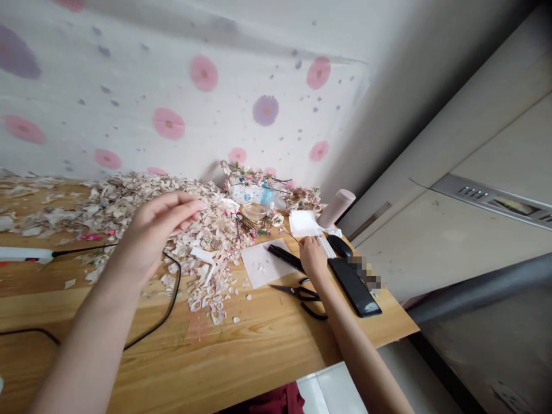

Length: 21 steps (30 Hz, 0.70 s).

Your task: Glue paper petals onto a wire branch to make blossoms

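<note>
My left hand (pixel 157 230) hovers raised over a big heap of pale fabric petals (pixel 142 201) on the wooden table (pixel 241 356). Its fingertips are pinched together, and what they hold is too small to make out. My right hand (pixel 313 256) rests further right, fingers closed on a thin dark wire stem (pixel 290 233) that ends in a small flower (pixel 277 219). Under and beside that hand lie a white sheet of paper (pixel 264 263), a black pen-like tool (pixel 284 257) and black scissors (pixel 302 294).
A black phone (pixel 354 286) lies near the table's right edge, with a pinkish roll (pixel 337 208) and white cards (pixel 303 222) behind it. A glue gun (pixel 23 254) and its black cord (pixel 164 305) lie at left. A flowered cloth (pixel 181 103) covers the wall; a small bowl (pixel 254 211) sits amid artificial flowers.
</note>
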### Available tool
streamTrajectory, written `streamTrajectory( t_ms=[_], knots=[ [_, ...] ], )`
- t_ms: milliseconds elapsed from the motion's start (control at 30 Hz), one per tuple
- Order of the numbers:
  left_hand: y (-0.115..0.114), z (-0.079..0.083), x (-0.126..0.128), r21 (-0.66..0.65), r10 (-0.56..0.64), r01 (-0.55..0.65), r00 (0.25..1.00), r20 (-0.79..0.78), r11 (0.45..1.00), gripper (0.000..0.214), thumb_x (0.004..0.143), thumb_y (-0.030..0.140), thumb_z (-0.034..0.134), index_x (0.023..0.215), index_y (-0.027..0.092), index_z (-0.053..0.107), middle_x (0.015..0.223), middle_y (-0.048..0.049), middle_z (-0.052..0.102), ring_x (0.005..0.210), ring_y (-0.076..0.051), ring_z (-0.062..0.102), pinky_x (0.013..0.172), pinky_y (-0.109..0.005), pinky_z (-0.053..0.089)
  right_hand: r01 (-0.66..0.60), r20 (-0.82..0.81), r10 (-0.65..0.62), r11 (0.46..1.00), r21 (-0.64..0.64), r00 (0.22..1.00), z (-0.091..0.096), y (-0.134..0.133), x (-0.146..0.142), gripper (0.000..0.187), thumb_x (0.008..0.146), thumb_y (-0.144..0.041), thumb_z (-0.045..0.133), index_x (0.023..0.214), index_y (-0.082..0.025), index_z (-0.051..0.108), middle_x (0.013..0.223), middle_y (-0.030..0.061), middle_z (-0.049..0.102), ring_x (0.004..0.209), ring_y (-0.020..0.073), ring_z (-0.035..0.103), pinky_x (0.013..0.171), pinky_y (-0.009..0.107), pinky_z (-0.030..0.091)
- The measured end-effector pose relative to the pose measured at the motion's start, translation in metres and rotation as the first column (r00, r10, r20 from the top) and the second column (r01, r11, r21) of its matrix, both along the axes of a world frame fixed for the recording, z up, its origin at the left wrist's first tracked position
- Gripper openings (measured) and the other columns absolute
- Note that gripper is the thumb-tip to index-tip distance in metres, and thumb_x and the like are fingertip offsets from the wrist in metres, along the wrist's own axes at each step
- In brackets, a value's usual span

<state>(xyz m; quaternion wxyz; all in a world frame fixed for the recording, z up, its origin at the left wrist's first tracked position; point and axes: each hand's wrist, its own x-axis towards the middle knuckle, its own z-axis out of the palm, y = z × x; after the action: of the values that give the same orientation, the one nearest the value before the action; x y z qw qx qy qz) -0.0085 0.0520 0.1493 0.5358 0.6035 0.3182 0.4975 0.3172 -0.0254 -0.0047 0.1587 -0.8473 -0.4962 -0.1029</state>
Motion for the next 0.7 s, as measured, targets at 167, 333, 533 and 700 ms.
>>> streamTrajectory(
  t_ms=[167, 333, 533, 700],
  knots=[
    [-0.011, 0.013, -0.025, 0.088, 0.173, -0.173, 0.985, 0.015, 0.981, 0.007, 0.078, 0.019, 0.066, 0.071, 0.020, 0.069, 0.066, 0.0015, 0.059, 0.060, -0.008, 0.047, 0.053, -0.020, 0.035, -0.275, 0.041, 0.275, 0.917, 0.289, 0.961, 0.052, -0.001, -0.038, 0.014, 0.095, -0.021, 0.050, 0.095, -0.015, 0.063, 0.090, 0.0093, 0.068, 0.076, 0.0193, 0.061, 0.072, 0.031, 0.049],
    [-0.034, 0.017, -0.029, 0.353, 0.176, -0.141, 0.982, -0.069, 0.925, 0.009, 0.082, 0.027, 0.064, 0.074, 0.026, 0.066, 0.064, 0.0040, 0.056, 0.059, -0.009, 0.048, 0.049, -0.018, 0.036, -0.523, 0.131, 0.605, 0.534, 0.664, 0.785, 0.115, -0.005, -0.097, 0.017, 0.094, -0.015, 0.054, 0.104, -0.020, 0.067, 0.089, 0.0053, 0.067, 0.065, 0.0134, 0.056, 0.059, 0.025, 0.046],
    [-0.055, 0.021, -0.021, 0.452, 0.312, -0.215, 0.938, -0.153, 0.866, 0.011, 0.086, 0.028, 0.061, 0.075, 0.025, 0.061, 0.065, 0.0042, 0.053, 0.058, -0.010, 0.046, 0.048, -0.022, 0.036, -0.516, -0.008, 0.772, 0.433, 0.739, 0.636, 0.150, -0.012, -0.141, 0.016, 0.090, -0.009, 0.059, 0.097, -0.020, 0.069, 0.084, 0.0018, 0.065, 0.066, 0.0116, 0.056, 0.059, 0.024, 0.046],
    [-0.071, 0.020, -0.017, 0.522, 0.447, -0.274, 0.861, -0.240, 0.808, 0.009, 0.088, 0.029, 0.061, 0.079, 0.030, 0.059, 0.067, 0.0049, 0.054, 0.058, -0.012, 0.047, 0.050, -0.028, 0.037, -0.518, 0.013, 0.765, 0.424, 0.743, 0.644, 0.152, -0.017, -0.147, 0.020, 0.088, -0.005, 0.060, 0.099, -0.019, 0.069, 0.085, 0.0013, 0.065, 0.067, 0.0107, 0.057, 0.061, 0.024, 0.048]
  ],
)
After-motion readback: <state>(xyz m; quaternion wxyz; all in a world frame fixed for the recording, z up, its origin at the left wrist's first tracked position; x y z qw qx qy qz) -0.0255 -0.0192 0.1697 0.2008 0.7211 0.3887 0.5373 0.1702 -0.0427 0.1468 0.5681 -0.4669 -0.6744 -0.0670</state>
